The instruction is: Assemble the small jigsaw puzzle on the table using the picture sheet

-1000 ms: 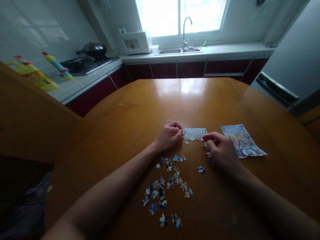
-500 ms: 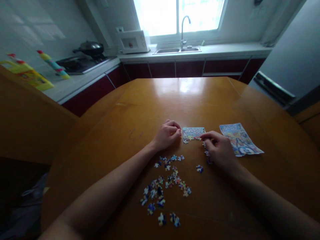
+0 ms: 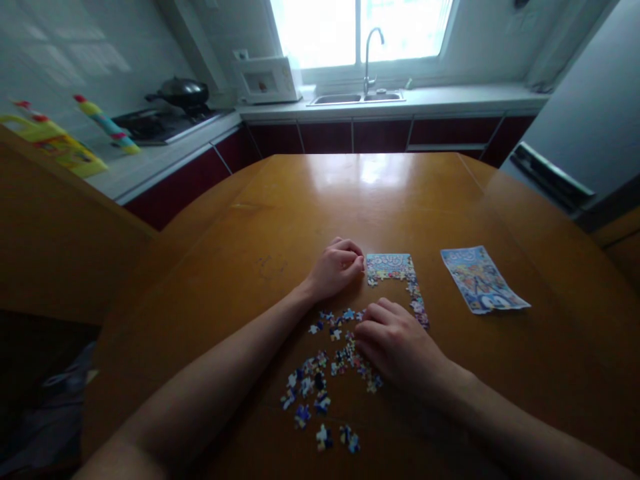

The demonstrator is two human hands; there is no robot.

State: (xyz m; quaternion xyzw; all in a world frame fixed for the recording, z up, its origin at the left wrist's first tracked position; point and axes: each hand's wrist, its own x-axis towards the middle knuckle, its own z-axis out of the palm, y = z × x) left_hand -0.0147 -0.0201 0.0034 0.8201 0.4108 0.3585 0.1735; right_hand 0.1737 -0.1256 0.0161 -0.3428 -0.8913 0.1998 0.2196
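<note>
One wooden table (image 3: 300, 200); left hand (image 3: 336, 269), loosely curled, and right hand (image 3: 397, 340), half-curled, any hold hidden. One printed sheet (image 3: 479, 277). One partial puzzle (image 3: 388, 264) beside the left hand: top band, right edge joined; loose pieces (image 3: 307, 383) remain near the right.

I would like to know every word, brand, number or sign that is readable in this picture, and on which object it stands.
No text can be read with certainty.
Joined puzzle: large pale lettering on top, too blurred to read.
Paper sheet: a title across its top, too blurred to read.
Yellow jug: label too blurred to read.
Red-capped bottle: no legible word.
</note>
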